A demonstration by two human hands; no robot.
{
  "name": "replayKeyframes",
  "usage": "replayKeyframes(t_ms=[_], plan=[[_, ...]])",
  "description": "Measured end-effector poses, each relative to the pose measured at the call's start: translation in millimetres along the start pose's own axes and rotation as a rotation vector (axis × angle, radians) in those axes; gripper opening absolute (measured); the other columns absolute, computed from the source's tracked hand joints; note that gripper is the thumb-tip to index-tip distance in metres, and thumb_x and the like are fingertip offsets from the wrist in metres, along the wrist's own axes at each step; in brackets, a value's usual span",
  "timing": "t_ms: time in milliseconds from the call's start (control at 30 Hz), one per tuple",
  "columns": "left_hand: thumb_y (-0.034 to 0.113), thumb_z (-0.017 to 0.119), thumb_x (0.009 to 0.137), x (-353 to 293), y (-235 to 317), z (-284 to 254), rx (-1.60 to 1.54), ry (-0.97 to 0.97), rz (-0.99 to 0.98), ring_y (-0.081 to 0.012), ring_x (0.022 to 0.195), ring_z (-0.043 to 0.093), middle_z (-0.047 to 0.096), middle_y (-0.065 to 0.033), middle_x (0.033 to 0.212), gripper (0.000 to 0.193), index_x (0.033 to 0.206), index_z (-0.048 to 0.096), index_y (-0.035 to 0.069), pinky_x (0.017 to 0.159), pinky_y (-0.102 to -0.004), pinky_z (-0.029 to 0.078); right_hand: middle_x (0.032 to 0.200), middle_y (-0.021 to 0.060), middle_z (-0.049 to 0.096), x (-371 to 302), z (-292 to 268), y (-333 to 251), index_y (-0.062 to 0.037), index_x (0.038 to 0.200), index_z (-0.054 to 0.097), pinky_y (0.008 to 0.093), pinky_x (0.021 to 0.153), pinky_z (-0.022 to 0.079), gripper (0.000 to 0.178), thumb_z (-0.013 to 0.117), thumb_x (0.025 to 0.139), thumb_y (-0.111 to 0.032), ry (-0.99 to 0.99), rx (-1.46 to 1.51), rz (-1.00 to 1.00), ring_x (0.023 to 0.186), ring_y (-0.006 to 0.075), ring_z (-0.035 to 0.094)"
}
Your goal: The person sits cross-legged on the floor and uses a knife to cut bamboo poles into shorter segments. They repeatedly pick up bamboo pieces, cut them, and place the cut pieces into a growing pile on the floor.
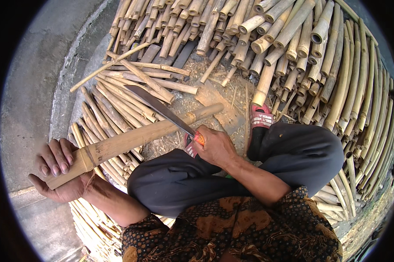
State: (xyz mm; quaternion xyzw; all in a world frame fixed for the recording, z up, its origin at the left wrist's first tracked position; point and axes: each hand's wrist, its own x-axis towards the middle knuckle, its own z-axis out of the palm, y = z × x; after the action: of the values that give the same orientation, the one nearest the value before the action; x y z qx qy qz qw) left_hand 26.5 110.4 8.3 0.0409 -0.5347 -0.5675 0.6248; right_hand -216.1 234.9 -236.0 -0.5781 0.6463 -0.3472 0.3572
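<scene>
A bamboo pole (127, 142) slants across in front of me, from the left edge of my lap up toward the middle. My left hand (59, 170) grips its thicker near end, with the thumb on one side and the fingers on the other. A dark ring, a node, marks the pole just past those fingers. In my right hand (216, 146) is a long knife (155, 105) with an orange-red handle, the fingers wrapped round it. Its blade crosses over the pole and points up and left. Whether the edge touches the bamboo I cannot tell.
Many cut bamboo poles (288, 26) are stacked at the back and right. Thinner bamboo pieces (114, 94) lie fanned on the left, with more (94, 222) below. Sawdust and chips (223, 100) cover the ground. My legs (301, 150) are bent in front, near a concrete floor (35, 78).
</scene>
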Motion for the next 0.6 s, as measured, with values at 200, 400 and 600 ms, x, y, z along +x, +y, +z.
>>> replayKeyframes(t_ms=[200, 400, 600], plan=[[0.04, 0.044, 0.108, 0.5, -0.5, 3.7, 0.143, 0.061, 0.027, -0.0114, 0.056, 0.045, 0.048, 0.0006, 0.064, 0.043, 0.075, 0.053, 0.014, 0.055, -0.0272, 0.039, 0.086, 0.0307, 0.07, 2.1, -10.5, 11.8, 0.0013, 0.103, 0.064, 0.0534, 0.078, 0.056, 0.028, 0.065, 0.092, -0.025, 0.054, 0.019, 0.314, 0.085, 0.0474, 0.07], [0.036, 0.044, 0.109, 6.0, -2.6, 9.4, -0.013, -0.115, -0.057, -0.0109, 0.052, 0.058, 0.054, 0.0002, 0.062, 0.036, 0.081, 0.051, 0.014, 0.057, -0.0274, 0.051, 0.087, 0.028, 0.071, -5.5, -6.7, 1.8, -0.0005, 0.101, 0.065, 0.0532, 0.077, 0.056, 0.024, 0.066, 0.092, -0.023, 0.021, 0.117, -0.079, 0.082, 0.0482, 0.069], [0.032, 0.046, 0.108, 5.0, -4.3, 15.2, -0.058, -0.106, -0.055, -0.013, 0.048, 0.056, 0.055, -0.0015, 0.061, 0.035, 0.079, 0.05, 0.013, 0.053, -0.0273, 0.051, 0.084, 0.0275, 0.071, -1.4, -5.2, -0.6, 0.0022, 0.106, 0.061, 0.053, 0.074, 0.057, 0.03, 0.068, 0.091, -0.023, 0.035, 0.004, 0.163, 0.081, 0.0479, 0.07]])
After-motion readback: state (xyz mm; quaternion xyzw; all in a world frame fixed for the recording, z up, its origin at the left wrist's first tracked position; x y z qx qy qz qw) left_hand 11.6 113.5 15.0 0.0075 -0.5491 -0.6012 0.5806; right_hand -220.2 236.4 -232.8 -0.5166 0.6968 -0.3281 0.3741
